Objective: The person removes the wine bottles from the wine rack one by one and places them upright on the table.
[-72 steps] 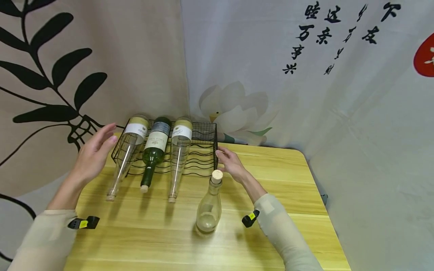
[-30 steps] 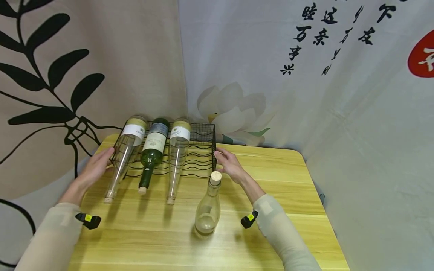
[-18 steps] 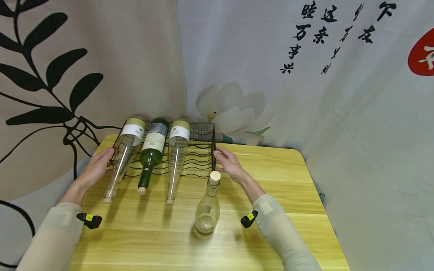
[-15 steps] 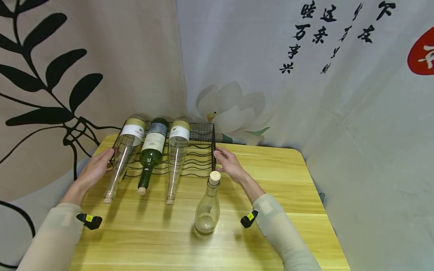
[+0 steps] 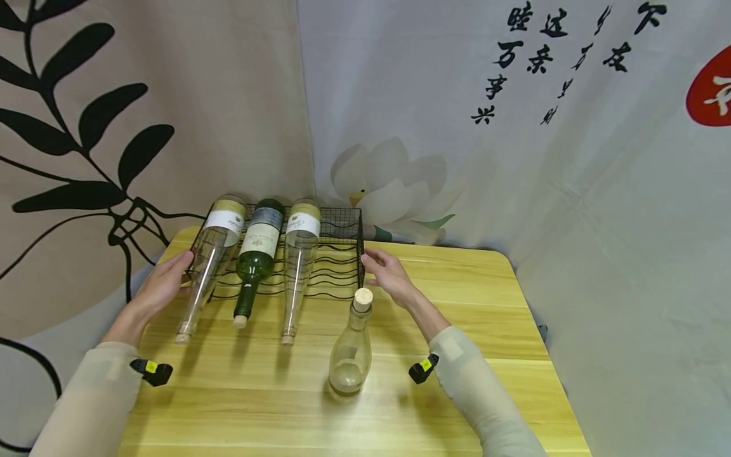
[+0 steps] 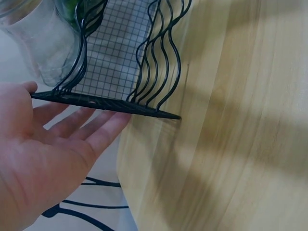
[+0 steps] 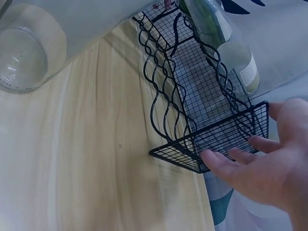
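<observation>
A black wire wine rack (image 5: 337, 259) stands at the back of the table. Lying in it, necks forward, are a clear corked bottle (image 5: 225, 219) on the left, a green wine bottle (image 5: 261, 240) and another clear bottle (image 5: 303, 223). My left hand (image 5: 157, 284) touches the rack's left end; in the left wrist view the fingers (image 6: 98, 130) lie fairly straight against the end panel, the thumb at its edge. On the opposite end, my right hand (image 5: 390, 275) has its relaxed fingertips against the mesh panel (image 7: 216, 139). The right part of the rack holds no bottle.
A clear corked bottle (image 5: 349, 358) stands upright on the wooden table (image 5: 457, 393), in front of the rack's right end. Printed cloth (image 5: 400, 95) hangs close behind the table. A black cable (image 5: 34, 349) curves at the far left.
Over the earlier frames my left hand came down from above the rack's left corner onto its left end. The right hand stays at the right end; the rack and bottles have not visibly moved.
</observation>
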The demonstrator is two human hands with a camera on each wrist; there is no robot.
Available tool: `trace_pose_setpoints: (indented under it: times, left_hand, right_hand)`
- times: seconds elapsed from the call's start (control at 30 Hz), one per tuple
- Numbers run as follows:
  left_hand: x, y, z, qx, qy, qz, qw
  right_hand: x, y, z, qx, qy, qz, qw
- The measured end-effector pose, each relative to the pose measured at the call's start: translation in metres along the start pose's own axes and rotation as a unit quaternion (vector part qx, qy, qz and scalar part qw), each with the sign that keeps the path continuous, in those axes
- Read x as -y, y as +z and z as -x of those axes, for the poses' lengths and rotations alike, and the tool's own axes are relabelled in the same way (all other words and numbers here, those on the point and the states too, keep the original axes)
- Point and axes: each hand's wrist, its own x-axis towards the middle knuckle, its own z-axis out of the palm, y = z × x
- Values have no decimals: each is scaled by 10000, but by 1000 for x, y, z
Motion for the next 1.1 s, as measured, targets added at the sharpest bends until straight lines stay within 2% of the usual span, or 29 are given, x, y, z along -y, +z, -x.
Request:
trace_pose_setpoints:
  times: [0.17, 0.33, 0.53, 0.9, 1.1]
  left_hand:
    - [0, 0, -1, -5, 2, 15, 10000]
    - [1, 0, 0, -31, 57, 17, 10000]
    - [1, 1, 2, -32, 149, -19, 9999]
    - [2, 1, 1, -5, 173, 55, 9998]
    - [1, 0, 1, -3, 196, 15, 9998]
  right_hand:
    - [4, -5, 5, -124, -264, 585, 9979]
    - [9, -11, 14, -228, -640, 1128, 9913]
    - [14, -18, 31, -272, -1062, 1532, 9821]
    - [35, -22, 76, -246, -1830, 1474, 9717]
    - [46, -21, 103, 43, -2406, 1393, 9606]
